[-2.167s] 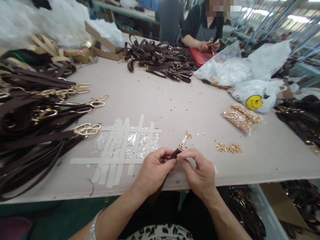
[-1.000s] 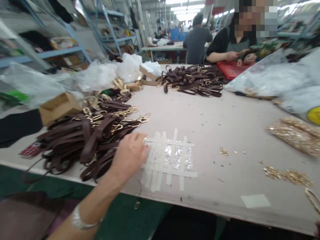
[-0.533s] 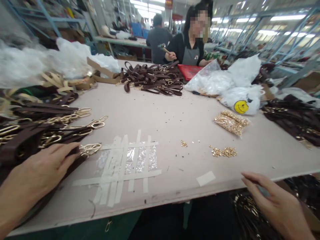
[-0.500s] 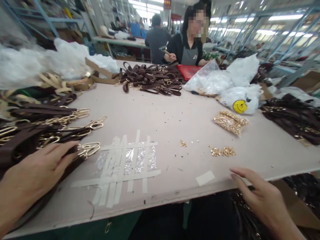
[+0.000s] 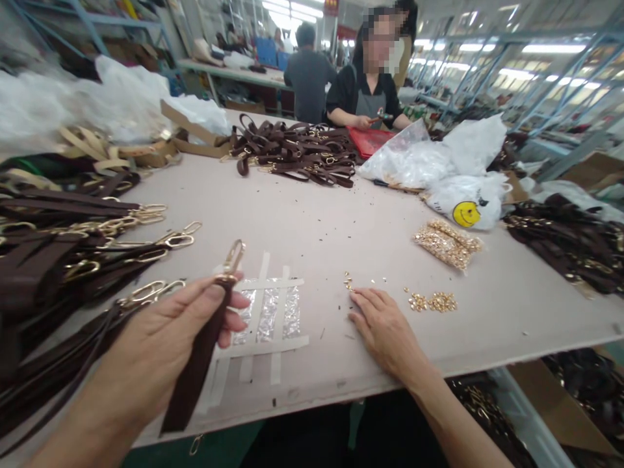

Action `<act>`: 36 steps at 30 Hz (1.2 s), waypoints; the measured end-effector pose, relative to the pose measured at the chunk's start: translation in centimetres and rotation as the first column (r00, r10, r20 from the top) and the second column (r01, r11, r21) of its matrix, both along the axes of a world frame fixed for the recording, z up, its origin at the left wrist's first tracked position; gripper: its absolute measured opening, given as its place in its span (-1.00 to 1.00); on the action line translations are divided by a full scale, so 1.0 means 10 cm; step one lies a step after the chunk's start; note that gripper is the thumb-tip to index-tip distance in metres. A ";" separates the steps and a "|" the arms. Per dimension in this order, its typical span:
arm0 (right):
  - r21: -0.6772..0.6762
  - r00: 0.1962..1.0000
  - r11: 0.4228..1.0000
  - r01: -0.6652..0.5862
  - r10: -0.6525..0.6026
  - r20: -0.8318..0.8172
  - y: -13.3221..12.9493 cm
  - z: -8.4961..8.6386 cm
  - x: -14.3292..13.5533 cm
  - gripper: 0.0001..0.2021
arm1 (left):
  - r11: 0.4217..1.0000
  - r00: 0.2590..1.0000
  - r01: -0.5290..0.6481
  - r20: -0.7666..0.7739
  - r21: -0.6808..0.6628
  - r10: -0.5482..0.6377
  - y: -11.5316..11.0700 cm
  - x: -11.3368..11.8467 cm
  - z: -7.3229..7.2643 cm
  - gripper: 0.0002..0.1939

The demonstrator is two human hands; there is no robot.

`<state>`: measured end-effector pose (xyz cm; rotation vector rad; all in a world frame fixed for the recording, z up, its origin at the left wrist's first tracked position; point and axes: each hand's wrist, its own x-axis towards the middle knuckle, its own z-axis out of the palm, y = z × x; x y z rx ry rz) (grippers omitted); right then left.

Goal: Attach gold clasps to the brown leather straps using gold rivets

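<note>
A dark brown strap (image 5: 197,374) with a gold clasp (image 5: 234,257) at its upper end is pinched in my left hand (image 5: 180,325), above the taped plastic patch (image 5: 267,313) on the table. My right hand (image 5: 383,325) rests on the tabletop, its fingertips at a few small gold pieces (image 5: 347,279); whether the fingers hold one is too small to tell. Right of it lies a small pile of gold pieces (image 5: 441,301), with a clear bag of gold pieces (image 5: 447,243) behind. More brown straps with gold clasps (image 5: 43,260) are heaped at the left.
Another brown strap heap (image 5: 297,149) lies at the back, beside a red tray (image 5: 368,141) and white plastic bags (image 5: 424,156). Across the table, a person (image 5: 368,97) holds a hammer (image 5: 383,117). Dark straps (image 5: 568,237) cover the right side. Boxes stand below the front edge.
My left hand has lifted a strap from the left heap and moved right. My right hand has moved left to the small gold pieces. The white paper piece near the front edge is no longer visible.
</note>
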<state>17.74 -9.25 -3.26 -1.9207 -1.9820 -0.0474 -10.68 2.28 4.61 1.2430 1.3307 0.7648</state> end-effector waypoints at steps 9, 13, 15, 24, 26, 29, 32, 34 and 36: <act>0.091 0.997 0.995 -0.033 0.039 -0.071 -0.06 -0.06 0.12 -0.75 | 0.921 0.922 0.308 0.314 -0.238 -0.227 -0.53 0.56 -0.45 -0.75; 0.124 0.995 0.992 0.021 -0.009 -0.095 0.03 -0.08 0.14 -0.82 | 0.889 0.888 0.335 0.421 -0.312 -0.186 -0.59 0.66 -0.49 -0.81; 0.095 0.997 0.994 0.046 -0.039 -0.069 0.07 -0.07 0.15 -0.83 | 0.863 0.871 0.340 0.471 -0.373 -0.139 -0.59 0.68 -0.49 -0.77; -0.035 0.776 0.980 0.197 -0.178 -0.605 -0.11 0.07 0.02 -0.83 | 0.872 0.862 0.337 0.489 -0.356 -0.134 -0.60 0.66 -0.47 -0.66; -0.127 0.581 0.974 0.185 -0.213 -0.785 -0.16 0.10 -0.07 -0.81 | 0.880 0.868 0.335 0.475 -0.337 -0.149 -0.61 0.64 -0.46 -0.67; -0.166 0.346 0.975 0.146 -0.208 -0.915 -0.22 0.13 -0.22 -0.80 | 0.898 0.882 0.349 0.419 -0.268 -0.217 -0.62 0.63 -0.45 -0.64; -0.188 0.219 0.979 0.081 -0.201 -0.955 -0.26 0.14 -0.34 -0.84 | 0.896 0.850 0.389 0.458 -0.215 -0.259 -0.63 0.66 -0.45 -0.58; -0.180 0.157 0.983 0.042 -0.185 -0.970 -0.28 0.15 -0.40 -0.88 | 0.889 0.835 0.404 0.484 -0.215 -0.262 -0.65 0.70 -0.46 -0.65; -0.168 0.122 0.986 0.011 -0.168 -0.978 -0.29 0.17 -0.46 -0.91 | 0.890 0.845 0.400 0.465 -0.220 -0.265 -0.65 0.72 -0.47 -0.73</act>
